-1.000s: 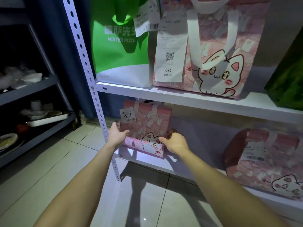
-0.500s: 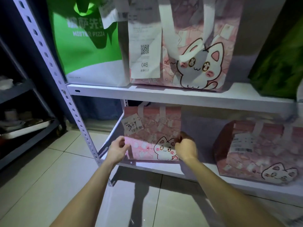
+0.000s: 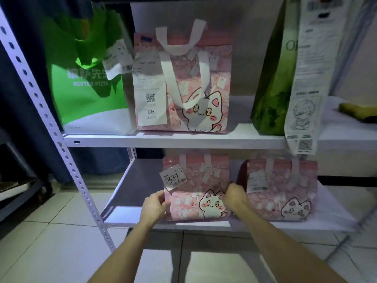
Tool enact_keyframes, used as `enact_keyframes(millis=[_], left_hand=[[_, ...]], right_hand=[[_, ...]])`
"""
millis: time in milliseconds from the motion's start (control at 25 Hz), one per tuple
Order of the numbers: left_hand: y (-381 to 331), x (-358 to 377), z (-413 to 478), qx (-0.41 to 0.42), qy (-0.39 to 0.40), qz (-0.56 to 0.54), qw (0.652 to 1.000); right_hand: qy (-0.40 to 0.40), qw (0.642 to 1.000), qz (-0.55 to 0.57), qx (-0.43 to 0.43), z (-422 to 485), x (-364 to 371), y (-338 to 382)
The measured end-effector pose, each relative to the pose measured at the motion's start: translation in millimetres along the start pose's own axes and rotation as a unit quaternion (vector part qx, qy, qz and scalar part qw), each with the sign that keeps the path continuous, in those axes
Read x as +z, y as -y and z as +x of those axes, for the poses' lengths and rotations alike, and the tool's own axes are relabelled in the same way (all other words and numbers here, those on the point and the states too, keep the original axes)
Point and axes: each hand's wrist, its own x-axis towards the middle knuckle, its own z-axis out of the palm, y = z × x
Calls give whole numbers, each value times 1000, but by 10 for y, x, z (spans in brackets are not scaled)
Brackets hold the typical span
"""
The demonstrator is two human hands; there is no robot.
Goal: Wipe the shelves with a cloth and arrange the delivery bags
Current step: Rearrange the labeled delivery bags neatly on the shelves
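Where the pink bag (image 3: 194,196) stands on the shelf (image 3: 130,197), left hand (image 3: 154,207) and right hand (image 3: 234,196) grip it.

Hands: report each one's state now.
Left hand: grips the pink cat bag by its left edge.
Right hand: grips its right edge.

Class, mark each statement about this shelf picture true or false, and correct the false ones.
1. The left hand and right hand both hold the small pink bag tagged 34 on the lower shelf. True.
2. The green pizza bag stands on the lower shelf. False: it stands on the upper shelf.
3. The receipt on the large pink bag reads 046. True.
4. The lower shelf holds only one bag. False: a second pink bag stands right of the tagged one.
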Motion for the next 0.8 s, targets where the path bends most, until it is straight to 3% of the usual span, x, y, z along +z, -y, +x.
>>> enact_keyframes(millis=[360,520,680,800], left_hand=[[-478,723,93,25,9,24,999],[-451,755,-22,30,11,-12,999],[-329,203,-184,64,-64,-30,995],[-373,-478,-306,88,-161,-77,980]], right_hand=[[-26,998,-2,59,-20,-257,-650],[27,995,-19,89,-143,-441,-599],[80,987,-136,7,-454,-588,-55],[-33,986,-83,-140,-790,-727,710]])
